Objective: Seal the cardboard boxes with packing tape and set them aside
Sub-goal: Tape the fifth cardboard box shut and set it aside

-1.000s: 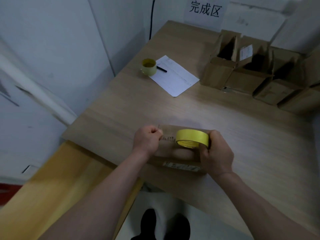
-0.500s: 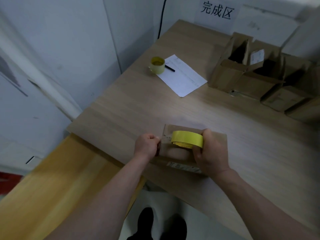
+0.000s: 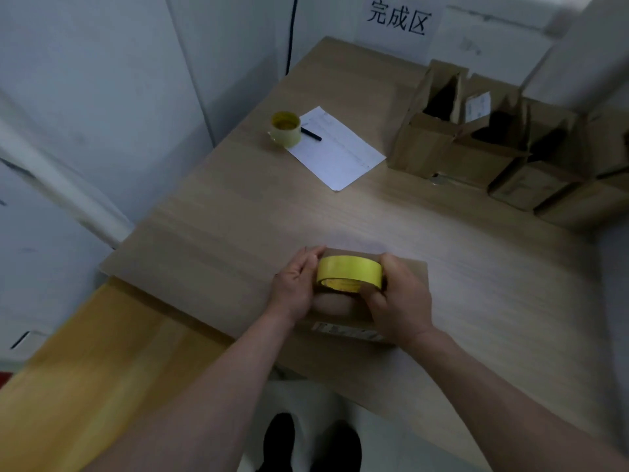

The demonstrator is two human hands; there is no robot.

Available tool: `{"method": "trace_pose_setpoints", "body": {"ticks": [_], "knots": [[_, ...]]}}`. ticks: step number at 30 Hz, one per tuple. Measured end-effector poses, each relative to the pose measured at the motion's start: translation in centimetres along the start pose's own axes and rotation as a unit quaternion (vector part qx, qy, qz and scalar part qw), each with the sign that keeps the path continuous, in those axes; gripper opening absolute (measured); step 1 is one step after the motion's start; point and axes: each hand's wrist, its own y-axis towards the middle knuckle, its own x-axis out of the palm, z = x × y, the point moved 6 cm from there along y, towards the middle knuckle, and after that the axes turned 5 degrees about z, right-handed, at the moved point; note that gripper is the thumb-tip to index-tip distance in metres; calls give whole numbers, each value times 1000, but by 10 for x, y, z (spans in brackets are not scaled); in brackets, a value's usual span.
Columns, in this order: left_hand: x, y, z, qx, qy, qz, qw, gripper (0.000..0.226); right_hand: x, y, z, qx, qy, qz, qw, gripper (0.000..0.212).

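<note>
White-walled corner w/ a wood-grain counter point(image 3: 238, 216); a paper sign point(image 3: 396, 20) w/ black characters hangs on the back wall. Near the front edge lies a flat cardboard box point(image 3: 405, 267), mostly covered by both hands. The yellow tape roll point(image 3: 349, 272) sits just above its top. Right hand point(image 3: 400, 303) grips the roll, fingers curled round its right rim, thumb at the lower edge. Left hand point(image 3: 296, 287) is at the roll's left side, fingers fairly straight & close together against it; can't tell if they pinch a tape end.

Handling, as I judge it: box looks light, thin-walled, dents if squeezed, so best held flat by its edges or pressed from above. Roll is stiff, light; free end is sticky & will fold on itself if let slack.

Around: second tape roll point(image 3: 286, 129) at the far left, touching a paper sheet point(image 3: 337, 148) w/ a black pen point(image 3: 311, 134) on it. A cluster of open boxes point(image 3: 476, 144) stands far right, well apart. Nothing blocks the box in hand; the far cluster may crowd the set-aside spot.
</note>
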Motion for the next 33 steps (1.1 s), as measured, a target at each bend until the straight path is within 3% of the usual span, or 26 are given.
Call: {"method": "trace_pose_setpoints", "body": {"ticks": [2, 5, 8, 9, 10, 12, 14, 16, 26, 33], "knots": [[0, 0, 3, 19, -16, -2, 1000, 24, -3, 8, 7, 85, 128, -65, 986, 26], [1, -1, 10, 31, -24, 5, 999, 26, -25, 22, 11, 157, 368, -97, 911, 27], [-3, 0, 7, 22, -20, 4, 1000, 27, -59, 34, 21, 188, 473, -151, 848, 19], [-3, 1, 7, 21, -12, 0, 1000, 27, -72, 37, 28, 187, 457, -158, 855, 17], [-3, 0, 6, 20, -5, -1, 1000, 28, -85, 39, 37, 166, 398, -155, 889, 13], [-2, 0, 7, 25, -1, 9, 1000, 30, -102, 39, 49, 88, 183, -140, 969, 7], [0, -1, 9, 32, 2, 14, 999, 30, -105, 31, 54, 37, 6, -135, 990, 8], [2, -3, 13, 30, 3, 12, 999, 31, -105, 23, 53, 27, -69, -125, 989, 6], [2, -4, 16, 37, 21, 26, 999, 32, -93, 14, 71, 62, -204, -141, 967, 24], [4, 0, 17, 45, 46, 27, 998, 31, -63, 3, 99, 126, -91, -156, 975, 61]]}}
